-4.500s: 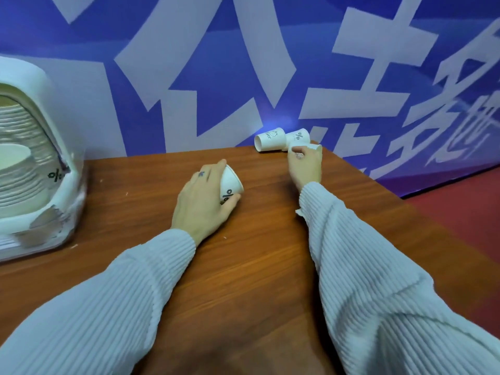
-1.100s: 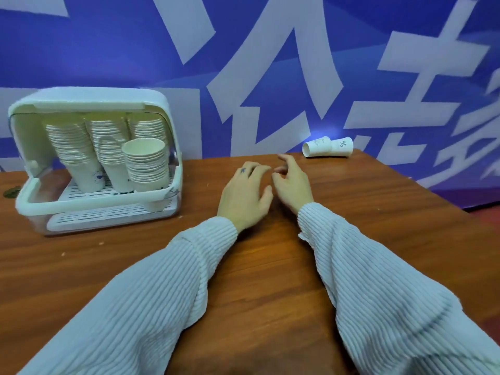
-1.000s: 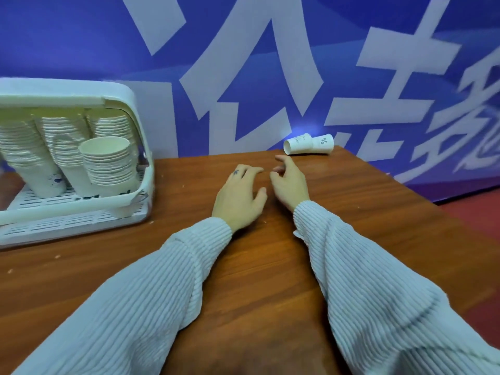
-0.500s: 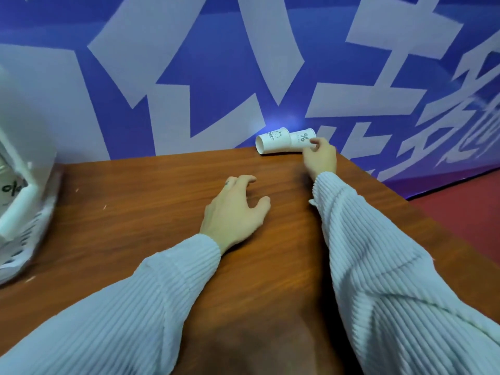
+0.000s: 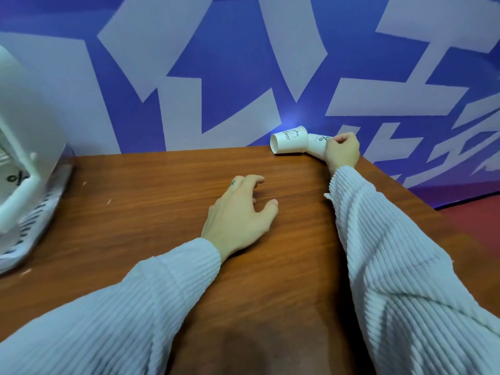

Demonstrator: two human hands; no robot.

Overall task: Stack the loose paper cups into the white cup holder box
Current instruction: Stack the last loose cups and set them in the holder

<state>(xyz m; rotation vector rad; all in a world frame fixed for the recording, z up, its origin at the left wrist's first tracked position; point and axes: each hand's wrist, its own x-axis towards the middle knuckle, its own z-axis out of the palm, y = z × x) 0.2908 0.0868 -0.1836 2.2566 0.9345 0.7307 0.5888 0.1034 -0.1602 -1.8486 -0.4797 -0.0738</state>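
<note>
One wooden worktop (image 5: pixel 151 212) carries everything; the white cup holder box (image 5: pixel 25 169) sits at its left edge, only partly in view. Two white printed paper cups (image 5: pixel 290 143) lie on their sides at the far edge, nested. The right hand (image 5: pixel 342 151) curls its fingers round the rear cup (image 5: pixel 316 143). The left hand (image 5: pixel 239 215) rests flat, fingers loosely spread.

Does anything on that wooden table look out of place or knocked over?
Yes. Two white paper cups lie on their sides at the table's far edge, against the blue wall; the right hand grips one.
</note>
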